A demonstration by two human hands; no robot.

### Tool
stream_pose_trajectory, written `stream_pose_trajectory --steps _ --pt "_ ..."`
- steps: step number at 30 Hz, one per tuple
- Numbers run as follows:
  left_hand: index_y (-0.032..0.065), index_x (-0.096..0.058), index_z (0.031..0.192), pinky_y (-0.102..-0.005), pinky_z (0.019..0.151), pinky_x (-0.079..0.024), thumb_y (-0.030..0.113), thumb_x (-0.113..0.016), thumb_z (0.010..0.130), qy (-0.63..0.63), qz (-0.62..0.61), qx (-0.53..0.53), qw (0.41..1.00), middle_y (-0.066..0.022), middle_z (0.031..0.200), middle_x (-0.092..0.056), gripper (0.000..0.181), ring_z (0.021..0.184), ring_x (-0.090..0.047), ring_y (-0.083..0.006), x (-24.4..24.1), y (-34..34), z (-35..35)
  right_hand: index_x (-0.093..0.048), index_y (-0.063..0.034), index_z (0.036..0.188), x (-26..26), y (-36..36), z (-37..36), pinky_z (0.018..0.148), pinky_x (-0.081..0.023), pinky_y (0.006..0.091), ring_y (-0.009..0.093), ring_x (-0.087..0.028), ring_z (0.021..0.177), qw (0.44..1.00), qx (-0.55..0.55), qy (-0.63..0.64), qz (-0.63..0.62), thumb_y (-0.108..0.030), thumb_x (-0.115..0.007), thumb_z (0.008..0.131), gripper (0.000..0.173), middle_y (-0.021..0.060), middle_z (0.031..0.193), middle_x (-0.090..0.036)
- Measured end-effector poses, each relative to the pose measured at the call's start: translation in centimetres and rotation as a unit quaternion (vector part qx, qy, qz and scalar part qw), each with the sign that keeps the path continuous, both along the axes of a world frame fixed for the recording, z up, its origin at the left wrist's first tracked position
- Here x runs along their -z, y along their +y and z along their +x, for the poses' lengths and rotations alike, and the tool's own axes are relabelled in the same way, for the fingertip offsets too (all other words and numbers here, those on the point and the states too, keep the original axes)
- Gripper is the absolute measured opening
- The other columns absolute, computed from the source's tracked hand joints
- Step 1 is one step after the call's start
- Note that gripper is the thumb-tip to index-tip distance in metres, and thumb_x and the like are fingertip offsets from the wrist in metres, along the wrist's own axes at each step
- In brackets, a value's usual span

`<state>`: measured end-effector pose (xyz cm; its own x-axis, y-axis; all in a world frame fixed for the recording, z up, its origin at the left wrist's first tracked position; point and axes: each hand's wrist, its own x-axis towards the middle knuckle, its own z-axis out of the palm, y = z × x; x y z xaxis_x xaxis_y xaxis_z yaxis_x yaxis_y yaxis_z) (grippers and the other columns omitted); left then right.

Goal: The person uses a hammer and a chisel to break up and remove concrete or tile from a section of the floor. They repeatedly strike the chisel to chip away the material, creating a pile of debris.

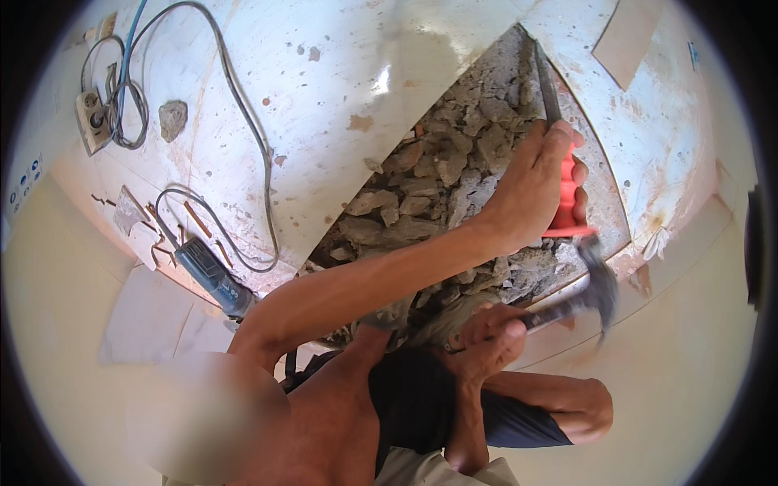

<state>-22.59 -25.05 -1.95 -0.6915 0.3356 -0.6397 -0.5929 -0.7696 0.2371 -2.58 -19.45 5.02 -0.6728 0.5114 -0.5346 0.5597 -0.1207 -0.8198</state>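
My left hand (527, 189) is wrapped around the red grip (568, 197) of a cold chisel (546, 85). The chisel's dark steel shank runs to the pointed far corner of a broken-out floor patch, and its tip is hard to make out. In my right hand (493, 345) is the handle of a claw hammer (600, 294), gripped close to my knee. Its blurred head is at the struck end of the chisel, by the red guard; whether they touch is unclear. Broken mortar and concrete chunks (419, 185) fill the patch beneath my left forearm.
Glossy pale tiles (340, 79) with scattered debris border the patch. An angle grinder (209, 270) lies at the left, its cord looping near a socket block (92, 118). One loose stone chunk (173, 120) and a cut tile piece (627, 42) rest on the floor.
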Motion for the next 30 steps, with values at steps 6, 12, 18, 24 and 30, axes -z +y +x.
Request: stream_pose_trajectory --steps 6,12,18,24,30 --pt "0.0035 -0.044 0.115 -0.0367 0.062 -0.048 0.036 -0.042 0.103 -0.022 0.012 -0.017 1.0 -0.0056 0.082 -0.052 0.035 0.062 -0.054 -0.0194 0.0 0.6 -0.3 -0.043 -0.005 0.085 0.6 -0.2 1.6 0.039 -0.031 0.0238 0.008 -0.036 0.045 0.996 0.042 0.064 -0.049 -0.058 -0.051 0.1 0.055 0.0019 0.063 -0.04" --pt "0.0033 -0.044 0.115 -0.0362 0.063 -0.048 0.038 -0.043 0.103 -0.013 0.002 0.004 1.0 -0.0042 0.081 -0.051 0.036 0.063 -0.052 -0.0183 0.4 0.2 0.0 -0.041 -0.0065 0.082 0.7 -0.7 1.1 0.04 -0.031 0.0227 0.008 -0.037 0.046 0.998 0.022 -0.01 -0.053 -0.054 -0.051 0.101 0.052 -0.0001 0.061 -0.039" --pt "0.0032 -0.043 0.117 -0.0385 0.064 -0.05 0.039 -0.044 0.104 -0.022 -0.006 0.002 1.0 -0.0039 0.082 -0.051 0.038 0.064 -0.052 -0.0179 1.0 -0.1 -0.6 -0.04 -0.0074 0.079 1.1 -0.5 0.8 0.039 -0.03 0.0232 0.008 -0.037 0.047 0.998 0.008 -0.024 -0.051 -0.056 -0.054 0.099 0.054 0.0002 0.061 -0.039" --pt "0.0055 -0.042 0.117 -0.0396 0.064 -0.052 0.037 -0.045 0.104 -0.043 0.003 0.005 0.999 -0.0036 0.083 -0.051 0.034 0.064 -0.052 -0.0177 0.4 0.0 -1.0 -0.044 -0.0064 0.081 0.7 0.1 1.2 0.041 -0.028 0.0235 0.007 -0.036 0.047 0.997 0.026 -0.006 -0.076 -0.055 -0.056 0.099 0.053 0.0002 0.062 -0.04" --pt "0.0089 -0.044 0.116 -0.0372 0.064 -0.049 0.04 -0.048 0.103 -0.025 0.016 0.006 1.0 -0.0013 0.08 -0.05 0.034 0.064 -0.05 -0.0161 1.5 -0.5 -0.2 -0.047 -0.0049 0.087 0.4 0.5 0.6 0.038 -0.029 0.0231 0.007 -0.038 0.048 0.998 -0.007 -0.03 -0.057 -0.048 -0.053 0.102 0.046 0.0013 0.067 -0.044"
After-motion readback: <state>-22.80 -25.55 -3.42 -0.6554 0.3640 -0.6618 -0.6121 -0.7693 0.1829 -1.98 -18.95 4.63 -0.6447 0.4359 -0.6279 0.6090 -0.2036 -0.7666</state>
